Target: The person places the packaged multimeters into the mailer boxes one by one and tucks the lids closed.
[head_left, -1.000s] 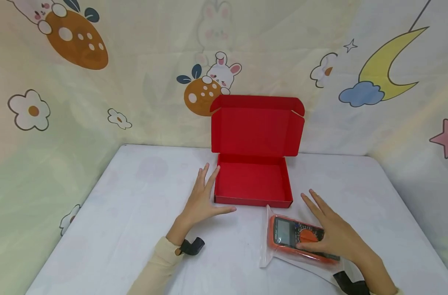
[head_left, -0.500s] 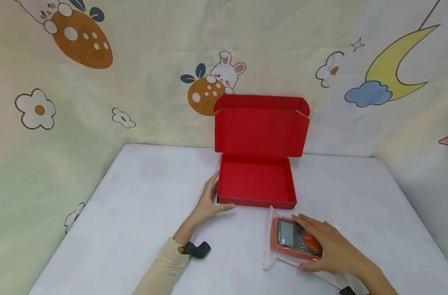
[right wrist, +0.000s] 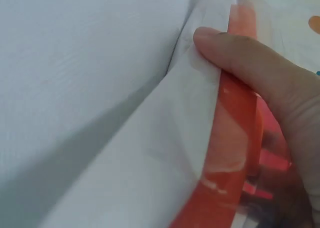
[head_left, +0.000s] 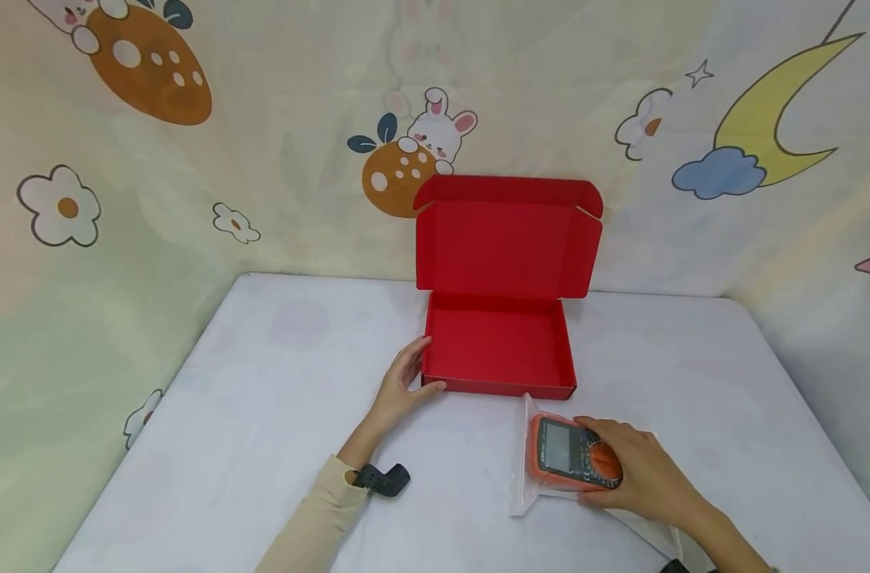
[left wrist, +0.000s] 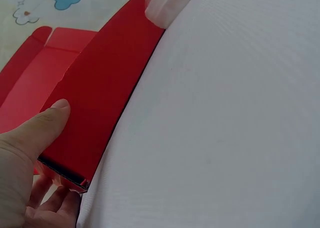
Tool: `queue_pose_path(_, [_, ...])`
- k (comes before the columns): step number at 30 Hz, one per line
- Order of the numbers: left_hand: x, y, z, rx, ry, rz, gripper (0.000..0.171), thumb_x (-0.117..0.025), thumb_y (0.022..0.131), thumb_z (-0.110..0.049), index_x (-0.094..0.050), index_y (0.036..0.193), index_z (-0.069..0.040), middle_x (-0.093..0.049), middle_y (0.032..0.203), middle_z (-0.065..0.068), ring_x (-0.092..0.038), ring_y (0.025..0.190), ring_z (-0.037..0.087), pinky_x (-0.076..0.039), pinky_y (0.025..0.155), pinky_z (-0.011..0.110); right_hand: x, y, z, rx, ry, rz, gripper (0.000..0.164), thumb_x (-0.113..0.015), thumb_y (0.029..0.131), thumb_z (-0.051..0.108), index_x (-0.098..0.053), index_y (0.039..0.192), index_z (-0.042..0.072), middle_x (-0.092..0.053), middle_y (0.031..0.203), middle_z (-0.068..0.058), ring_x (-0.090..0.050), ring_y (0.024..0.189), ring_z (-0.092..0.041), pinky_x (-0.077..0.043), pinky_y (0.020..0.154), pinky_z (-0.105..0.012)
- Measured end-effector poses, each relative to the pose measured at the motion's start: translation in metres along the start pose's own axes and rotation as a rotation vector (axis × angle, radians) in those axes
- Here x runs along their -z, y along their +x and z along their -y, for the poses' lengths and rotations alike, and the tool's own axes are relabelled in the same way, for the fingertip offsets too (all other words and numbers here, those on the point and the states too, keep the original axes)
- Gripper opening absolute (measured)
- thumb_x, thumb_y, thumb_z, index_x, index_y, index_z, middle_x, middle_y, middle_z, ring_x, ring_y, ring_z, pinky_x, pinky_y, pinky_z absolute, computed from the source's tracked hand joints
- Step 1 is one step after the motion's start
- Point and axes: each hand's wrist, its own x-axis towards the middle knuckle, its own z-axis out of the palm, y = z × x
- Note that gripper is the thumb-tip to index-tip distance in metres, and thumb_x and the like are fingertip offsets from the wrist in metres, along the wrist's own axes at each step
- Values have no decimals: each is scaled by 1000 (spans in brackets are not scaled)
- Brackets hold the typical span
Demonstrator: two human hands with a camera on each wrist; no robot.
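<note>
An orange and black digital multimeter point(head_left: 559, 450) in a clear plastic bag point(head_left: 524, 485) lies at the front right of the table. Across its dial end my right hand point(head_left: 638, 469) grips it, thumb on the near edge and fingers over the far edge. The right wrist view has the thumb pressing the bag against the orange side point(right wrist: 232, 123). My left hand point(head_left: 395, 394) holds the near left corner of a red cardboard box point(head_left: 499, 387). In the left wrist view, its thumb point(left wrist: 52, 120) lies on the box's front wall point(left wrist: 105, 83), fingers round the side.
The box's lid point(head_left: 506, 247) stands raised at the back, and its inside is bare. A white cloth covers the table point(head_left: 263, 382). Behind the table hangs a patterned curtain point(head_left: 298, 159). Each wrist wears a black device point(head_left: 383, 480).
My left hand has closed in on the box's corner from a spread pose. My right hand has gone from spread above the multimeter to gripping it.
</note>
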Motion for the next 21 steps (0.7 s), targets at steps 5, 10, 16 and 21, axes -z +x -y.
queue_pose_path(5, [0,0,0,7,11,-10,76,-77,84,-10,-38,149,-12,-34,154,3,-35,142,21,-36,111,33,2,1,-1,14,-3,0,96,-85,58,63,-53,134,13,-63,119,-9,-55,100,-21,-49,81,-53])
queue_pose_path(10, [0,2,2,-22,16,-10,76,-77,84,-10,-37,149,-12,-33,155,4,-35,142,23,-36,111,34,6,3,-1,30,47,12,94,-86,60,59,-54,134,12,-63,118,-10,-56,98,-21,-55,76,-41])
queue_pose_path(16, [1,3,2,-29,24,-15,76,-76,84,-10,-37,149,-11,-34,154,3,-36,141,21,-37,110,32,23,7,7,56,91,23,91,-88,62,53,-54,135,13,-62,121,-11,-56,100,-24,-58,71,-34])
queue_pose_path(21, [1,2,1,-26,29,-13,76,-77,84,-10,-37,149,-10,-34,154,4,-37,141,21,-38,109,31,40,11,14,78,94,-38,92,-91,60,45,-53,136,10,-62,121,-16,-57,100,-28,-60,71,-41])
